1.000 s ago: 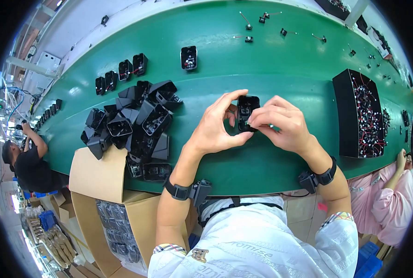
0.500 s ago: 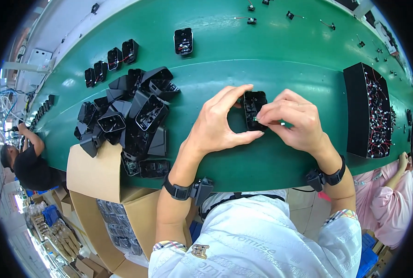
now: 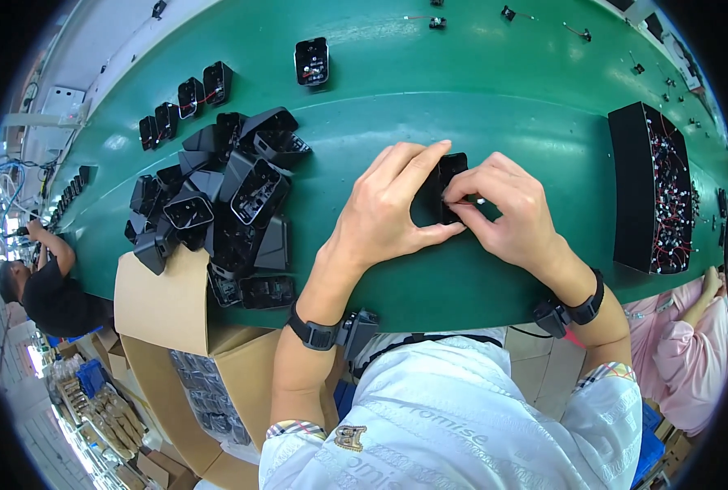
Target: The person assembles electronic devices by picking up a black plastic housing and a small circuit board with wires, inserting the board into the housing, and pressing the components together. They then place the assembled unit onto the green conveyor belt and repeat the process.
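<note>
A small black plastic housing [image 3: 452, 166] stands on the green table in front of me, its inside mostly hidden by my fingers. My left hand [image 3: 387, 204] curves round its left side, fingers at the far end and thumb at the near end, gripping it. Fingertips pinched together, my right hand [image 3: 507, 204] reaches over the housing's open side. It holds a small wired connector [image 3: 480, 201], of which a pale end and a bit of thin lead show; the rest is covered by the fingers.
Left lies a heap of black housings [image 3: 186, 211], above an open cardboard box [image 3: 158, 298]. Several housings with red wires [image 3: 216, 82] stand beyond. At right is a black bin [image 3: 632, 188] of wired parts. Co-workers sit left [image 3: 60, 290] and right [image 3: 681, 359].
The housing has tipped, so less of its inside shows. My right fingertips have shifted slightly left over it. My left hand keeps its grip, and the whole view has moved a little.
</note>
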The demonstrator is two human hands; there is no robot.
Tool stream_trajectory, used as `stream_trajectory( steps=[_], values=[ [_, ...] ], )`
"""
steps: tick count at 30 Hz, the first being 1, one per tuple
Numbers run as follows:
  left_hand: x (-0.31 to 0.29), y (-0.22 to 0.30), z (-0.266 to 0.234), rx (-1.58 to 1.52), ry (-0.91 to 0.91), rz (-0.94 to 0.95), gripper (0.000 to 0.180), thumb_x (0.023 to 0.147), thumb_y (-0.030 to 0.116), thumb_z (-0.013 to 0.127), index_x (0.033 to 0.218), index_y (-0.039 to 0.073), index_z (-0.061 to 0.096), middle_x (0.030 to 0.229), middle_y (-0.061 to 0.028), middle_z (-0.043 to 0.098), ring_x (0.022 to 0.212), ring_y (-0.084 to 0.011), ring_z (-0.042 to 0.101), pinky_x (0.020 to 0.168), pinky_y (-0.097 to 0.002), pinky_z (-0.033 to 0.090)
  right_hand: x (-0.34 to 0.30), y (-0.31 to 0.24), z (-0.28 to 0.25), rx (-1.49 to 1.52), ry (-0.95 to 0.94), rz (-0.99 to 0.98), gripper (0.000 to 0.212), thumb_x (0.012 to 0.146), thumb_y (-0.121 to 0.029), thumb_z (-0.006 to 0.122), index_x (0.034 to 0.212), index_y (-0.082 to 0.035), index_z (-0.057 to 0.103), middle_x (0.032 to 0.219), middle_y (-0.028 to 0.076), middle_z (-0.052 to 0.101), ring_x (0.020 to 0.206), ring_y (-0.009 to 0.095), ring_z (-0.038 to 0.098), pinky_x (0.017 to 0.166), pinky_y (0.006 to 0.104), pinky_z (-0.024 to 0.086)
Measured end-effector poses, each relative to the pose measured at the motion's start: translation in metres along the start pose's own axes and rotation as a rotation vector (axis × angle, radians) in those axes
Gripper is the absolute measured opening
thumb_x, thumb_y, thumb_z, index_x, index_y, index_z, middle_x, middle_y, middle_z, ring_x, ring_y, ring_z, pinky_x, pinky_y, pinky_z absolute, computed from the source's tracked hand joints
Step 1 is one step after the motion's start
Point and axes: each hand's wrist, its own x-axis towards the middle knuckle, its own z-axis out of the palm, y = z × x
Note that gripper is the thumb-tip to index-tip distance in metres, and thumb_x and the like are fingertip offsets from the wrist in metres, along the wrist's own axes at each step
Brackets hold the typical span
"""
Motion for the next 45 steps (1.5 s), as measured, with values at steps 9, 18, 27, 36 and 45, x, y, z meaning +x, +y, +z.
stream_trajectory(
  steps=[9,18,27,36,45],
  values=[
    [0.006,0.003,-0.009,-0.178,0.183,0.002,0.092,0.059,0.032,0.099,0.137,0.000,0.062,0.117,-0.0165,0.069,0.102,-0.0292,0.069,0.086,-0.0381,0.061,0.011,0.001,-0.030,0.173,0.012,-0.022,0.042,0.073,-0.020,0.077,0.113,-0.004,0.074,0.132,0.020,0.056,0.112,0.031,0.061,0.092,0.0414,0.051],
    [-0.001,-0.001,-0.006,-0.458,0.118,-0.132,0.100,0.054,0.041,0.102,0.137,0.001,0.063,0.112,-0.0143,0.072,0.095,-0.0247,0.071,0.082,-0.0346,0.059,0.013,0.005,-0.031,0.362,-0.193,0.016,0.038,0.068,-0.028,0.083,0.099,-0.006,0.077,0.154,0.026,0.045,0.131,0.040,0.055,0.102,0.0489,0.050],
    [0.004,0.015,-0.012,-0.468,0.089,-0.441,0.089,0.057,0.054,0.099,0.115,0.001,0.057,0.065,-0.0056,0.064,0.058,-0.0141,0.062,0.056,-0.0274,0.050,0.002,0.016,-0.009,1.170,-0.321,0.482,0.026,0.076,-0.011,0.086,0.094,-0.003,0.069,0.150,0.021,0.053,0.128,0.030,0.059,0.108,0.0460,0.047],
    [-0.001,0.015,-0.009,-0.287,0.120,-0.473,0.078,0.071,0.067,0.086,0.103,0.002,0.057,0.053,-0.0073,0.058,0.046,-0.0210,0.060,0.046,-0.0346,0.044,-0.002,0.000,-0.007,1.383,-0.285,0.807,0.041,0.086,-0.015,0.075,0.123,-0.002,0.066,0.140,0.012,0.058,0.120,0.023,0.063,0.107,0.0440,0.050],
    [-0.006,0.009,0.002,-0.034,0.333,-0.328,0.045,0.104,0.049,0.054,0.091,0.006,0.059,0.049,-0.0124,0.056,0.045,-0.0344,0.062,0.043,-0.0446,0.046,-0.003,0.005,0.007,1.485,-0.296,0.777,0.038,0.080,-0.016,0.076,0.114,-0.004,0.066,0.115,0.009,0.068,0.109,0.021,0.065,0.098,0.0401,0.050]
  ],
)
